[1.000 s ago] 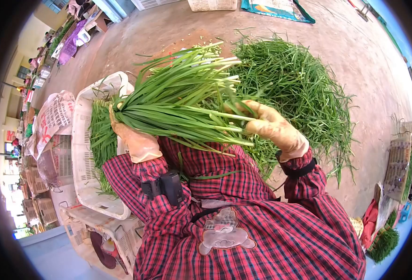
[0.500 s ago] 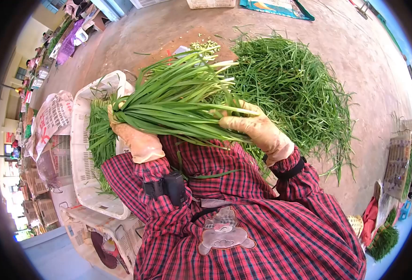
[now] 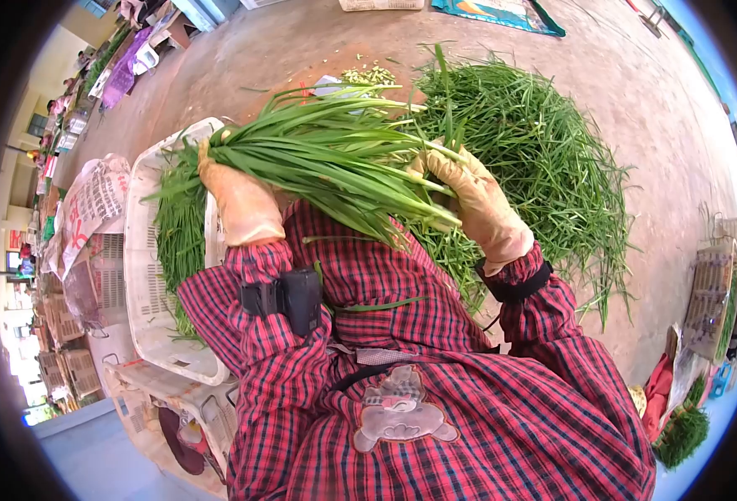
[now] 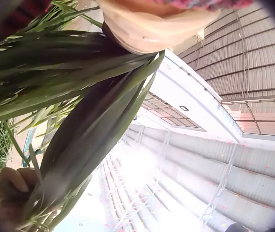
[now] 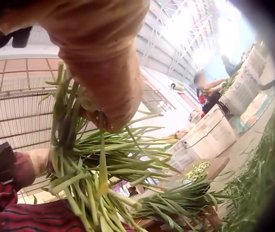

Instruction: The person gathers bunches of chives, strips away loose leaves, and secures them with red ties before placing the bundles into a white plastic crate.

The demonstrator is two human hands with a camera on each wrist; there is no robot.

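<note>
My gloved left hand (image 3: pixel 239 196) grips a thick bunch of garlic chives (image 3: pixel 318 150) round its leafy end, on the left above my lap. The pale stem ends fan out to the right. Among them, my gloved right hand (image 3: pixel 473 200) has its fingers curled and pinches some blades, one of which stands up above the fingers. In the right wrist view the glove (image 5: pixel 101 63) covers part of the stems (image 5: pixel 86 193). The left wrist view has the dark leaves spreading below the left glove (image 4: pixel 147 29).
A white plastic crate (image 3: pixel 139 275) with more chives is at my left, beside another crate (image 3: pixel 160 388). A big heap of loose chives (image 3: pixel 527 159) lies on the floor ahead and right. Pale trimmings (image 3: pixel 368 75) lie beyond the bunch.
The left hand has lifted a little, raising the leafy end of the bunch. My right hand moved inward along the stems, then up; a blade now stands upright from its fingers.
</note>
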